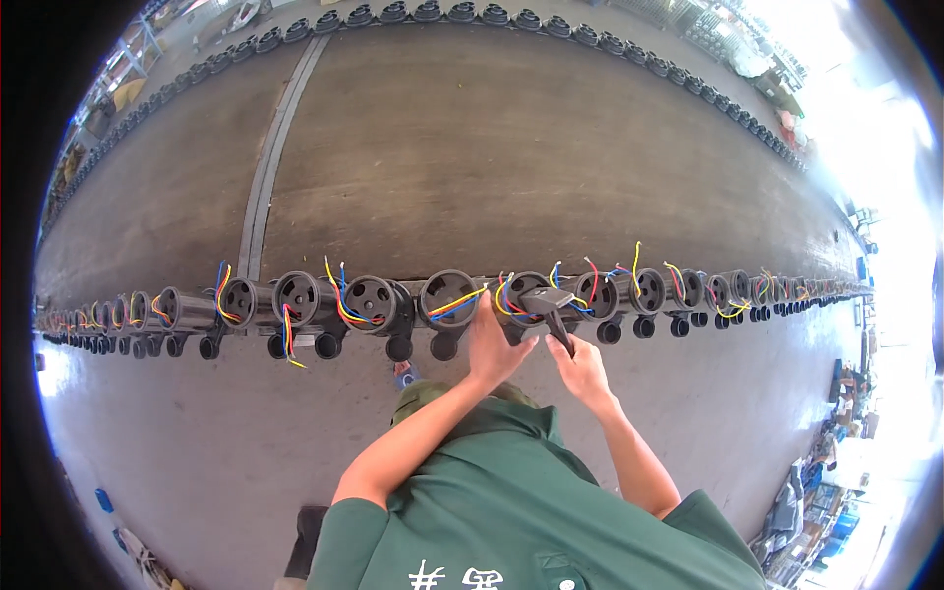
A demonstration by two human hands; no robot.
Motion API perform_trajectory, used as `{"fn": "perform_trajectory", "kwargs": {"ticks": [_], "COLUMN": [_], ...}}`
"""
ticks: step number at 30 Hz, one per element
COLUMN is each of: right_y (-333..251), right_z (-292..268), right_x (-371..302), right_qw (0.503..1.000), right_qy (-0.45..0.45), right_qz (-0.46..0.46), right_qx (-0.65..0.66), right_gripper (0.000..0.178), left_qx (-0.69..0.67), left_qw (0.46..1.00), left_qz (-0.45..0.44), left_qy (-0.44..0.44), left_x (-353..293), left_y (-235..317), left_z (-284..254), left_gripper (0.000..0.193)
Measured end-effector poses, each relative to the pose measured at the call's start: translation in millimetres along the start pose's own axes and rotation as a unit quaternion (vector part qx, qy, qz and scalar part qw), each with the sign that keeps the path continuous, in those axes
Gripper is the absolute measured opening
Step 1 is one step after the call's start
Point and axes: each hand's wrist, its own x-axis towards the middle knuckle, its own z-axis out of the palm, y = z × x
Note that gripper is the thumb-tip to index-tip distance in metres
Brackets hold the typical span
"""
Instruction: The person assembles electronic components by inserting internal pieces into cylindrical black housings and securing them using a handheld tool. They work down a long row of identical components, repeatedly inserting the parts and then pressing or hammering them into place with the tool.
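Holding black tool (560, 323) in right grip (582, 370), left grip (494, 342) near wires (458, 305)

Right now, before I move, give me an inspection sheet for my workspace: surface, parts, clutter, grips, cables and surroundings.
Surface: long dark brown tabletop, crossed by a grey strip.
Job's things: dark round housings lined up along the near edge; a dark tool with a broad flat head.
Clutter: mixed boxes and bundles toward the right rim.
Grips: left grip beside a housing, fingertips near the wire ends, contact unclear; right grip closed on the tool's handle.
Cables: red, yellow and blue wires sticking out of many housings, some hanging down.
Surroundings: grey floor; another row of dark parts beyond the tabletop; glare at upper right.
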Motion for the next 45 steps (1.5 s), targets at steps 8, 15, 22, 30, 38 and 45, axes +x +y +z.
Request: {"fn": "perform_trajectory", "kwargs": {"ticks": [8,15,22,30,38,45], "right_y": [-59,-1,-76,-21,-31,-71], "right_z": [-47,-9,-52,1,14,-4], "right_x": [-26,4,-26,3,-18,-10], "right_qw": [0.973,0.989,0.963,0.993,0.987,0.979], "right_qy": [-0.015,-0.056,-0.048,-0.019,0.091,-0.016], "right_qz": [0.021,0.093,0.000,0.103,0.017,0.178], "right_qx": [0.230,0.099,0.265,0.059,0.135,0.102], "right_gripper": [0.039,0.049,0.046,0.047,0.053,0.050], "left_qx": [-0.136,-0.164,-0.122,-0.117,-0.101,-0.142], "left_qw": [0.989,0.986,0.992,0.990,0.993,0.986], "left_qz": [0.022,0.001,-0.033,-0.050,-0.024,-0.038], "left_qy": [0.044,0.028,-0.009,-0.051,-0.059,-0.073], "left_x": [22,18,16,20,16,17], "left_y": [-12,-19,-26,-28,-37,-45], "left_z": [18,21,13,6,15,13], "left_gripper": [0.100,0.097,0.100,0.104,0.107,0.102]}}
